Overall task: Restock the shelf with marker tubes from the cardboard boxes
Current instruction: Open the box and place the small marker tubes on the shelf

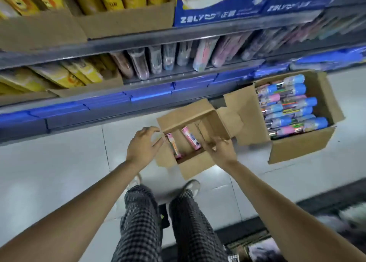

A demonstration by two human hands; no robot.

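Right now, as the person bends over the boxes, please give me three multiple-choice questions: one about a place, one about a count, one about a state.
1. Where does the fuller cardboard box stand, seen from the person?
A. right of the small cardboard box
B. on the shelf
C. behind the person

2. How many pink marker tubes show in the small box?
A. none
B. two
C. six

3. How is the left hand?
A. grips a tube
B. open beside the box flap
C. rests on the shelf

Answers:
1 A, it sits on the floor to the right.
2 B, two pink tubes lie inside.
3 B, its fingers are spread and hold nothing; the right hand grips the box wall.
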